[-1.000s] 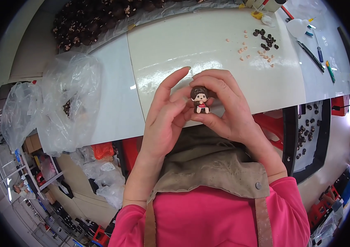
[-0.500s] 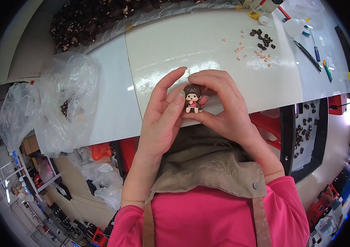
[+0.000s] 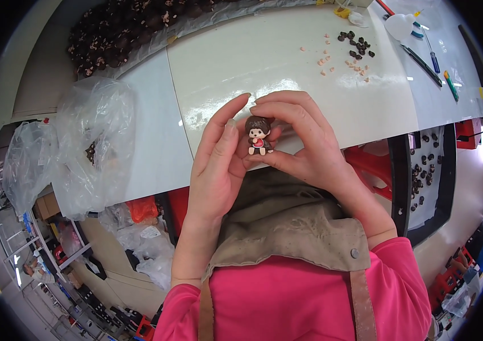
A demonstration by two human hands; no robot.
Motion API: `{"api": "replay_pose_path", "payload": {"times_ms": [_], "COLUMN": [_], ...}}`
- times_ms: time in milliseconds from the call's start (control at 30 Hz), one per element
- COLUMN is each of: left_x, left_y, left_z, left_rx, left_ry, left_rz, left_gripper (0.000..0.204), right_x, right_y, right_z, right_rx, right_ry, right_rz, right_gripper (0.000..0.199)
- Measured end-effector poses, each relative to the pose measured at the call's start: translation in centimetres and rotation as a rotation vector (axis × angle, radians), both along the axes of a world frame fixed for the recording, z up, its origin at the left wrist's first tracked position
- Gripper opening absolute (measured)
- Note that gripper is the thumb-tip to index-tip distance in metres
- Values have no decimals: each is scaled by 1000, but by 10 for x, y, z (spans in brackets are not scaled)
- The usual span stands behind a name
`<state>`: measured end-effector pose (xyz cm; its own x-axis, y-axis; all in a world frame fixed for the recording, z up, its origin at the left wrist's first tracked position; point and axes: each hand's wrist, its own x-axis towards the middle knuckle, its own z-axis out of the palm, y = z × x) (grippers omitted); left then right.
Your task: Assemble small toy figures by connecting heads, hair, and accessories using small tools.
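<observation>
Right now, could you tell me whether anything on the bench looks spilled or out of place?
Small tan and dark pieces lie scattered loose across the white table. The figurine held between both hands looks intact.

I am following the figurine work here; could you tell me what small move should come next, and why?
Probably press the head down gently: both hands, left hand and right hand, hold the small brown-haired figurine upright above the white table edge, fingertips at its head.
</observation>
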<state>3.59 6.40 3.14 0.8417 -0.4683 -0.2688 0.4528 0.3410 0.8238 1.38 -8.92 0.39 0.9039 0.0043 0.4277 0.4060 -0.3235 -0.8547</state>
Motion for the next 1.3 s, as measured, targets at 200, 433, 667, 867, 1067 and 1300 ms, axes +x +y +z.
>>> {"api": "replay_pose_path", "payload": {"times_ms": [200,433,667,867,1067,1300], "left_x": [-9,-22,-15,-12,-14,-14], "left_y": [-11,9,24,37,45,45], "left_z": [3,6,-4,-9,-11,-12], "left_rx": [136,-15,-427,-515,-477,-572], "left_ry": [-178,-12,195,225,234,298], "left_rz": [-12,144,35,9,7,-3], "left_gripper": [45,41,42,45,46,48], "right_x": [-5,-18,-20,-24,-30,-32], "right_y": [-14,-38,-130,-236,-272,-282], "right_z": [9,44,56,27,-7,-8], "right_rx": [-105,-160,-552,-803,-1081,-1073], "right_ry": [-84,-122,-27,196,164,139], "right_rz": [6,-8,-517,-750,-686,-740], "right_gripper": [46,49,25,28,32,32]}}
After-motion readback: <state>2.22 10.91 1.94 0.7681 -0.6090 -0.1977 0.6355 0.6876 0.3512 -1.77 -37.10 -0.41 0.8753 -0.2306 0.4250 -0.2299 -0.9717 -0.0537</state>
